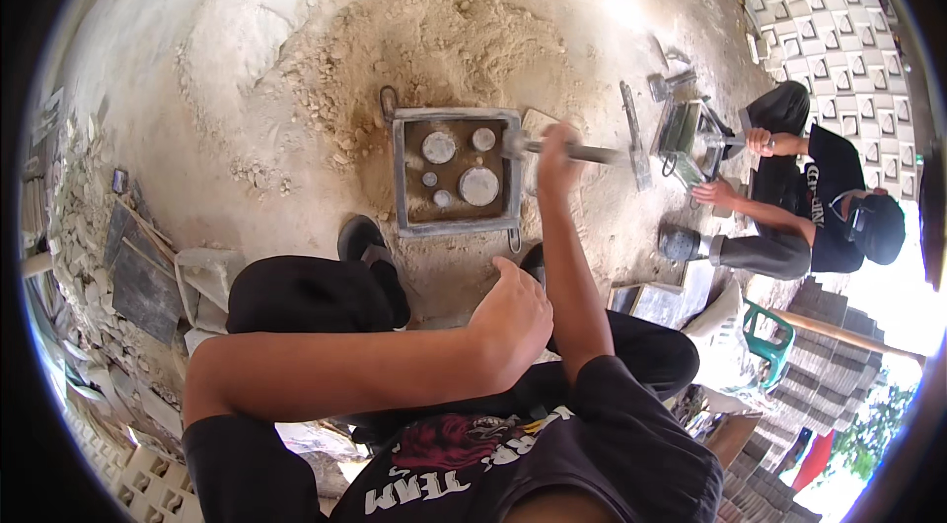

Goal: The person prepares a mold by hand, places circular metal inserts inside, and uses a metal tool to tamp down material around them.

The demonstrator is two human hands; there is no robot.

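Observation:
My right hand [559,156] is closed around a hammer-like tool [597,155], blurred by motion. Its grey shaft sticks out to the right and its blurred head lies over the right rim of a square grey frame [399,178]. Packed brown earth fills the frame, with several round pale discs of different sizes set in it, the largest disc [479,186] at the lower right. Wire loops stick out at two of its corners. My left hand [513,316] rests near my knees, loosely closed with its fingers curled; nothing shows in it.
Loose earth [434,49] is heaped beyond the frame. At right, a co-worker [838,197] sits holding a tool over another frame [681,138]. A flat metal bar [634,133] lies between us. Rubble and dark boards [143,281] lie at left; a green plastic chair [767,340] stands lower right.

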